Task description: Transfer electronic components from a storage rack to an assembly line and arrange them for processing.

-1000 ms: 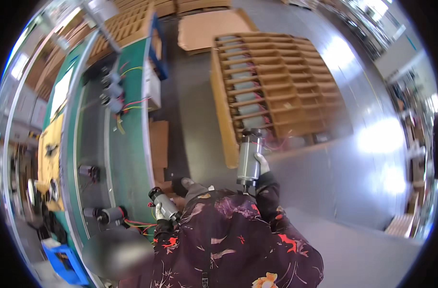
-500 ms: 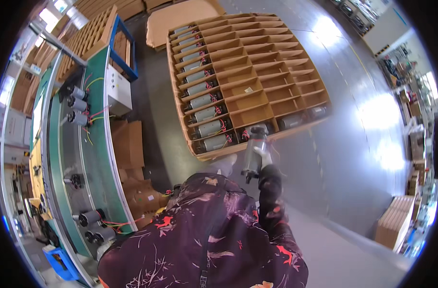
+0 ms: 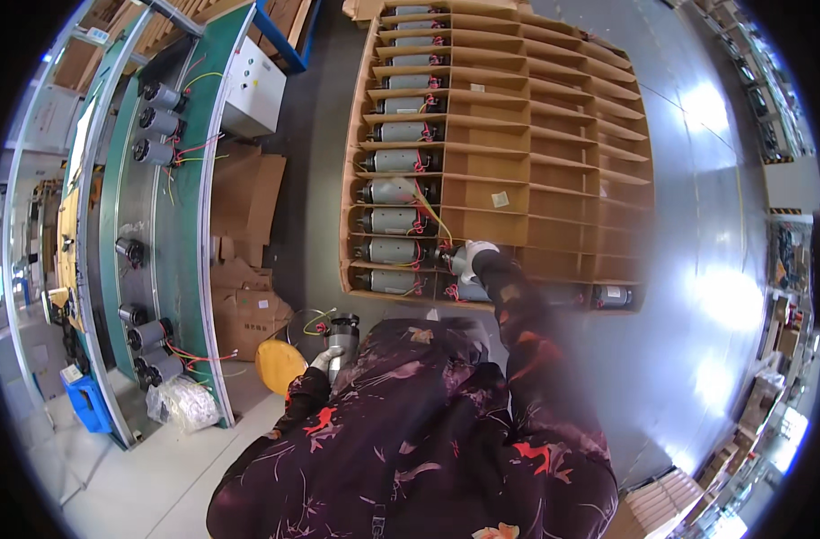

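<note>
My gloved right hand (image 3: 478, 258) is closed around a grey electric motor (image 3: 453, 259) in a compartment of the divided cardboard box (image 3: 487, 163), second row from the near edge. Its fingers are partly hidden by the hand's own back. Just nearer, another motor (image 3: 470, 292) lies in the front row, partly under my right sleeve. Low at my left side, my gloved left hand (image 3: 327, 358) grips an upright motor (image 3: 343, 334) with a black end and loose wires. Motors with red wires (image 3: 394, 221) fill the box's left column.
A green-edged conveyor (image 3: 187, 225) on the left carries several motors (image 3: 155, 150). Beside it are a white control box (image 3: 253, 85), folded cardboard (image 3: 248, 193), a round wooden stool top (image 3: 280, 366) and a clear plastic bag (image 3: 185, 403). One motor (image 3: 612, 296) sits at the box's near right corner.
My right hand has taken its motor from in front of the box into a compartment. My left hand now shows clearly with a motor. The whole view has shifted.
</note>
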`<state>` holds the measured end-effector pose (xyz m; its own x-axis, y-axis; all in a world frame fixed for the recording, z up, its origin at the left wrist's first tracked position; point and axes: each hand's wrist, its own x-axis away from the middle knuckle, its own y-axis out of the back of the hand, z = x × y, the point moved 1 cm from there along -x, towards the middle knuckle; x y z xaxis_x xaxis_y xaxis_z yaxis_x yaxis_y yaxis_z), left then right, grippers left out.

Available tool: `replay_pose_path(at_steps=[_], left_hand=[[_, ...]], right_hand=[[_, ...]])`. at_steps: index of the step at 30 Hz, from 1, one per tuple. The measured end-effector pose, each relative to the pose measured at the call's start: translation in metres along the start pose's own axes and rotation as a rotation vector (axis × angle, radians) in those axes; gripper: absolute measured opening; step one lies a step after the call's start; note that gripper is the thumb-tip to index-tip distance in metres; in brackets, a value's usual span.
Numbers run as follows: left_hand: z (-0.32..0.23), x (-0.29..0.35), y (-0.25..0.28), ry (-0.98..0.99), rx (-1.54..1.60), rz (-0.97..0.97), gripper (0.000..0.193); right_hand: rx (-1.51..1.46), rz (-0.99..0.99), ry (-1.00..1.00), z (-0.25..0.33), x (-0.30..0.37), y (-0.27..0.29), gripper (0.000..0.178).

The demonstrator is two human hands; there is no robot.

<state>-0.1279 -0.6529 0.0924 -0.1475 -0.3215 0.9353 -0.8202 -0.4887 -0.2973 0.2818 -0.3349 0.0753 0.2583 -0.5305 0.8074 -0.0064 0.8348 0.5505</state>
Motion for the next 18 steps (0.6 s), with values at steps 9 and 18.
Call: replay_pose_path(at_steps=[9, 18], left_hand=[[-0.024, 0.002, -0.153, -0.178, -0.462, -0.022, 0.046], [-0.03, -0.05, -0.391, -0.415, -1.167, 0.17, 0.071]], right_hand=[[-0.107, -0.157, 0.035, -0.027, -0.051, -0.012, 0.041], [-1.248, -0.912, -0.001, -0.252, 0.005, 0.023, 0.021]])
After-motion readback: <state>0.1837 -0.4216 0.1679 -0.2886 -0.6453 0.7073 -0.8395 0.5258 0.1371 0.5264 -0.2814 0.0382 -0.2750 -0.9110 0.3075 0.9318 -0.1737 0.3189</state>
